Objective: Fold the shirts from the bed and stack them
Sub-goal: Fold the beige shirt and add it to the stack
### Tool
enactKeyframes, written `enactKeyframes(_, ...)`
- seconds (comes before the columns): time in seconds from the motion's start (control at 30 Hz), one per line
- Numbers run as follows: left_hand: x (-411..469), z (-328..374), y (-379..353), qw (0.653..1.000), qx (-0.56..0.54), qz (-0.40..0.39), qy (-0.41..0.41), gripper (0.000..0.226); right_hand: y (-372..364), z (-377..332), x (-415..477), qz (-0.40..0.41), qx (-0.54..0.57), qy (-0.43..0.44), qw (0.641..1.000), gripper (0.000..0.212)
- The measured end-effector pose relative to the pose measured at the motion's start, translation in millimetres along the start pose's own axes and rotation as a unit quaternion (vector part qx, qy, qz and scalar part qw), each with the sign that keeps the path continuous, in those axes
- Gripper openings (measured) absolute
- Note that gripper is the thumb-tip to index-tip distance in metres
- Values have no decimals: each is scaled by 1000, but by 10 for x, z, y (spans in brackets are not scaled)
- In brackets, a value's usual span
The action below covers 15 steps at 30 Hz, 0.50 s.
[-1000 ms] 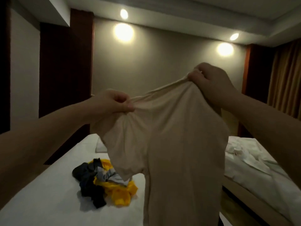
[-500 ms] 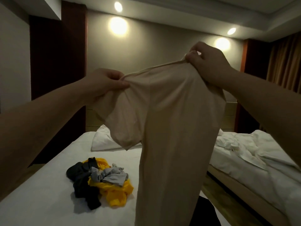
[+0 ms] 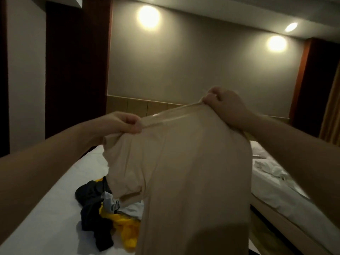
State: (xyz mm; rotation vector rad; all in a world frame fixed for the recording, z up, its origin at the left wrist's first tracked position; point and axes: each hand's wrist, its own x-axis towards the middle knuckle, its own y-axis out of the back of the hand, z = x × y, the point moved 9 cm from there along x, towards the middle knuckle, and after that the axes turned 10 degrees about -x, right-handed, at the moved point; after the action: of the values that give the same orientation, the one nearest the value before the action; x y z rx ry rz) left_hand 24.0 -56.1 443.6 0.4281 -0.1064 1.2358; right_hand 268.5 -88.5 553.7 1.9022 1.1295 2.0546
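The left hand [image 3: 127,124] and right hand [image 3: 226,105] each pinch a shoulder of the beige shirt [image 3: 184,172], now lowered toward the bed [image 3: 46,208], probably for laying flat. Beyond it, the unfolded pile [image 3: 103,214] waits.

obs, person: left hand [image 3: 125,124] and right hand [image 3: 228,107] both bare. left forearm [image 3: 55,159] and right forearm [image 3: 294,144] bare too, uncovered all the way to the frame edges. knuckles on the right hand show as rounded bumps (dim warm light, finer detail unreadable).
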Motion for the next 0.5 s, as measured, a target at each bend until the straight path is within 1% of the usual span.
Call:
enactKeyframes(0.03,174,-246,134,997,57,51,22,9,-310,56,39,-9,-10,1,1000,25)
enactKeyframes(0.07,342,-399,270,988,96,114,24,8,-583,96,95,-15,-29,1,999,26)
enactKeyframes(0.1,514,-447,410,978,114,173,4,12,-781,125,196,-18,-58,-4,998,26)
enactKeyframes(0.13,680,-393,536,970,109,216,-28,14,-885,153,347,-7,-74,-17,997,27)
enactKeyframes(0.2,1005,-84,834,953,89,276,-90,12,-812,185,762,52,-41,-57,996,25)
enactKeyframes(0.23,1143,163,972,943,93,297,-117,10,-684,180,980,83,-20,-68,994,25)
enactKeyframes(0.3,1343,690,1214,923,89,339,-157,12,-355,107,1372,127,-23,-59,990,26)
enactKeyframes(0.33,1379,923,1283,917,65,356,-170,13,-173,50,1507,142,-27,-49,988,26)
enactKeyframes(0.37,1390,1123,1322,913,26,364,-182,18,9,-9,1596,161,-22,-42,986,26)
enactKeyframes(0.47,1200,1504,1224,913,-121,338,-195,30,530,-171,1550,223,6,-27,974,22)
enactKeyframes(0.5,1069,1576,1163,913,-143,328,-196,31,668,-242,1451,233,6,-18,972,21)
